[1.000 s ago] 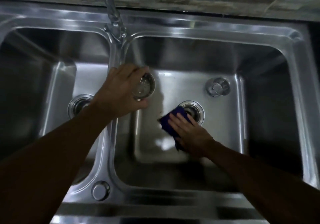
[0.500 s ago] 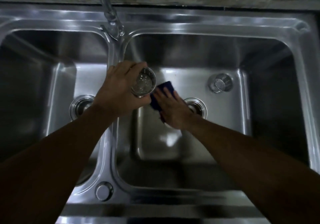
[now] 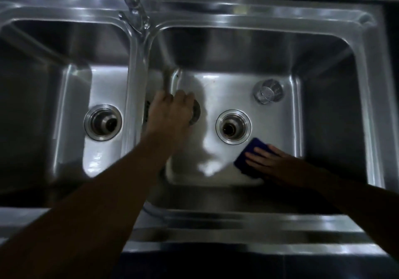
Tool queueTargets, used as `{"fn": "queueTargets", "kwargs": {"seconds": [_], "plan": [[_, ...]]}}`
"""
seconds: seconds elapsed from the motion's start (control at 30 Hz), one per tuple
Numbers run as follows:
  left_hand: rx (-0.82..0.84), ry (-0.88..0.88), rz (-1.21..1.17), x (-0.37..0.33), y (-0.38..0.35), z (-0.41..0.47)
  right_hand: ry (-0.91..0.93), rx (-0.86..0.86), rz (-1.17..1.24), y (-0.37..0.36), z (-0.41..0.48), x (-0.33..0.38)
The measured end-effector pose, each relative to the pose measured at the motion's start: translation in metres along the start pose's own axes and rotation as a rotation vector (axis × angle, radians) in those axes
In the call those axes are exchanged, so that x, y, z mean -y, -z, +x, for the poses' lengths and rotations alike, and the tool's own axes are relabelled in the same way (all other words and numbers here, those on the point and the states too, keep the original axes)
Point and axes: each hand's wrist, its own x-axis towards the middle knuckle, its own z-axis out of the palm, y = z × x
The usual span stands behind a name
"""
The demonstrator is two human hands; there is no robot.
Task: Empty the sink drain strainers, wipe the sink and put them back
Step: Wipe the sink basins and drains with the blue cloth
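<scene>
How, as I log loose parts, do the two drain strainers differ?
The held strainer is gripped by the left hand and mostly hidden; the loose strainer lies free in full view. The held one is left of the open drain, the loose one beyond it, rightward. Both are unseated.

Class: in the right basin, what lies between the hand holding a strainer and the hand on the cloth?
The open drain sits between the left hand, gripping the strainer, and the right hand; elsewhere bare floor. The head view shows it.
</scene>
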Motion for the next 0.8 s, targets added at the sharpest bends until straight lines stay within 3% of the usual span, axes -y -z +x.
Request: {"fn": "queueTargets", "kwargs": {"seconds": [0.17,0.27,0.37,0.63,0.8], "plan": [[0.145,0.087,-0.158,-0.025,-0.032,0.019,-0.111,0.022,-0.035,-0.012,-0.018,-0.002],[0.128,0.175,-0.376,-0.022,-0.047,0.048,-0.037,-0.075,-0.098,-0.013,-0.002,0.008],[0.084,0.222,-0.501,-0.021,-0.053,0.077,-0.077,-0.156,-0.022,-0.013,0.025,0.028],[0.074,0.275,-0.565,-0.029,-0.057,0.095,-0.064,-0.199,0.015,-0.021,0.036,0.035],[0.149,0.277,-0.625,-0.01,-0.028,0.08,-0.048,-0.184,0.009,-0.015,0.039,0.035]]}}
